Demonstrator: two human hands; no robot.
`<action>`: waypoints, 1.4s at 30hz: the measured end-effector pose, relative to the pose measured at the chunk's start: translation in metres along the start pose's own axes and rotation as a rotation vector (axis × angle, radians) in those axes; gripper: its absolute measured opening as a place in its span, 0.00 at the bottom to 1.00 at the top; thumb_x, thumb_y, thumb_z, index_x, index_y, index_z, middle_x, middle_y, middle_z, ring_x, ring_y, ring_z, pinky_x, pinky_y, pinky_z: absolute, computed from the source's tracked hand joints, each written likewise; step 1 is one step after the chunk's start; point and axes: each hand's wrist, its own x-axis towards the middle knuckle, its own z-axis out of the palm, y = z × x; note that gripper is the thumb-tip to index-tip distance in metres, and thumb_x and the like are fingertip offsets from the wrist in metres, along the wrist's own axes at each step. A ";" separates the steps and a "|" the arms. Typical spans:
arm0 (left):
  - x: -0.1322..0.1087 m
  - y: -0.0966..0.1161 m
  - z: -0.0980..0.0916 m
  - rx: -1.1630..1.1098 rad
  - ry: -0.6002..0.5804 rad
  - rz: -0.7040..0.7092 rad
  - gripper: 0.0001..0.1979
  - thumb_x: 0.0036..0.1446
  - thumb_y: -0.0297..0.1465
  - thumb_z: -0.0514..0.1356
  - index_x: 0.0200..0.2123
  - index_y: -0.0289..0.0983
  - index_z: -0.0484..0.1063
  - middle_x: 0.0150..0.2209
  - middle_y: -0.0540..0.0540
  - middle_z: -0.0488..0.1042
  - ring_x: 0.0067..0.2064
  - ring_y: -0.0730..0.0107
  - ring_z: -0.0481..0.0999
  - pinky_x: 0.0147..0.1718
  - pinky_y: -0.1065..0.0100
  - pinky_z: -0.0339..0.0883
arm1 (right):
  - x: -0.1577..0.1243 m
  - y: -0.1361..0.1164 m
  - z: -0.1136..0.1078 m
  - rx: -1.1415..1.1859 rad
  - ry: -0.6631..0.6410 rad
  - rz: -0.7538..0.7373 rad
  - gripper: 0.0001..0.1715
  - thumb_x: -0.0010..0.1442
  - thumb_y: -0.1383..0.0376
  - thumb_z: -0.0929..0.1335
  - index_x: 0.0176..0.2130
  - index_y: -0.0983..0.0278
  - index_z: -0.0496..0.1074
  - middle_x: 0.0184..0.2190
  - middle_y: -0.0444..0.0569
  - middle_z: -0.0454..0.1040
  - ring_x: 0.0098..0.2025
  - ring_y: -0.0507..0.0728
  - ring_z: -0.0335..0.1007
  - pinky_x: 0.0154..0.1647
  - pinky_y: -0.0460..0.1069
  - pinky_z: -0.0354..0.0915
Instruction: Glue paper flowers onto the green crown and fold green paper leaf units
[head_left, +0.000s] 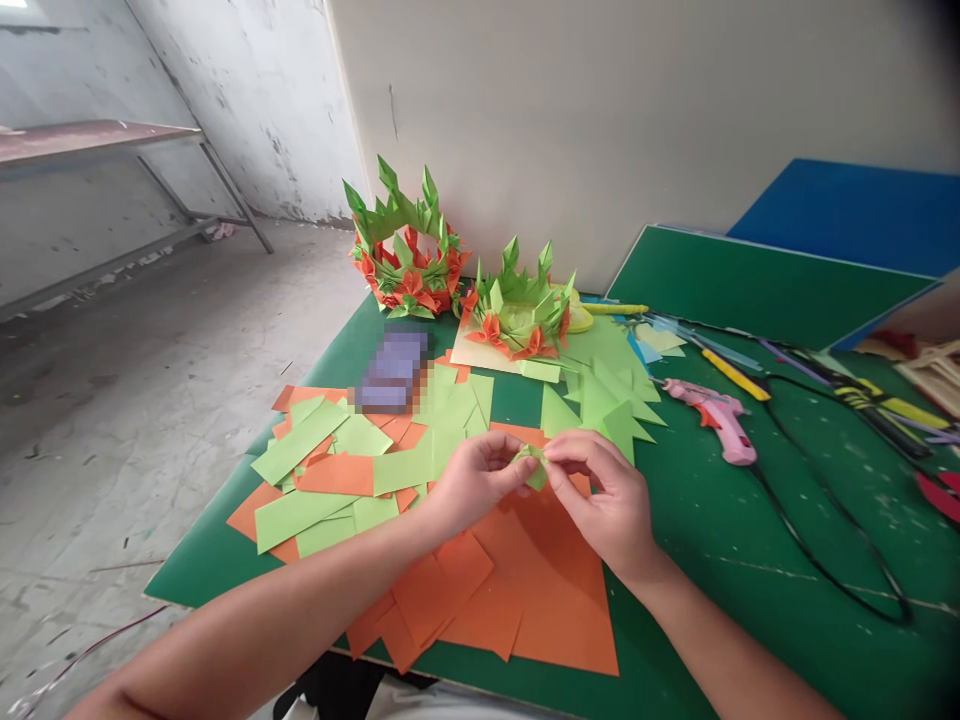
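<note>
Table point(682, 540), green-topped, spreads beneath everything in play, with a green board point(750, 280) leaning at its far right. A large orange sheet point(555, 600) lies at the near edge, below the hands, looking uncut and unfolded. Two green-and-orange paper crowns stand at the back: the bigger crown point(412, 285) on the left, the smaller crown point(521, 320) just right of it. Both have a ring of points and orange flowers, so I judge the assembling of those two well advanced, perhaps finished.

The left hand point(480, 475) and right hand point(604, 495) meet above the orange sheet, fingertips nearly touching. To the right, a pink glue gun point(716, 415) rests on its side, apart from both hands. Flat green strips point(300, 440) and orange ones overlap in a loose pile on the left — plenty of stock that appears unworked. Green pointed pieces point(604, 395) gather near the smaller crown; they look cut or folded, but not joined.

Smallest is the green paper piece point(534, 470) between the hands, pinched by thumb and fingers on either side — partly folded, I would say, though the fingertips hide its exact shape.
</note>
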 end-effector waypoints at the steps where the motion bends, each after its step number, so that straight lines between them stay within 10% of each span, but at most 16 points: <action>1: 0.000 0.002 0.000 -0.023 0.001 -0.015 0.17 0.49 0.43 0.67 0.32 0.36 0.69 0.28 0.50 0.73 0.30 0.73 0.75 0.34 0.68 0.70 | 0.000 0.001 -0.002 -0.064 -0.019 -0.067 0.08 0.61 0.70 0.67 0.39 0.57 0.72 0.39 0.49 0.74 0.43 0.57 0.73 0.41 0.52 0.74; 22: 0.003 0.016 -0.006 -0.055 -0.018 -0.132 0.18 0.43 0.42 0.71 0.31 0.34 0.76 0.30 0.47 0.79 0.32 0.72 0.78 0.37 0.68 0.71 | 0.008 0.013 -0.025 -0.418 -0.233 -0.460 0.21 0.64 0.73 0.63 0.55 0.59 0.71 0.45 0.55 0.76 0.48 0.60 0.74 0.46 0.56 0.74; 35: 0.000 0.011 -0.005 0.348 0.007 0.001 0.15 0.52 0.43 0.63 0.31 0.35 0.71 0.27 0.49 0.73 0.28 0.72 0.74 0.29 0.70 0.68 | 0.005 0.007 -0.006 0.235 -0.182 0.364 0.08 0.59 0.59 0.70 0.38 0.61 0.75 0.36 0.48 0.76 0.38 0.55 0.74 0.39 0.50 0.72; 42: -0.001 0.003 0.000 0.459 0.054 0.142 0.13 0.54 0.41 0.61 0.28 0.36 0.67 0.27 0.52 0.70 0.27 0.76 0.70 0.27 0.73 0.65 | 0.004 0.007 -0.001 0.285 -0.152 0.414 0.13 0.60 0.58 0.69 0.27 0.63 0.69 0.25 0.43 0.68 0.28 0.51 0.64 0.29 0.46 0.63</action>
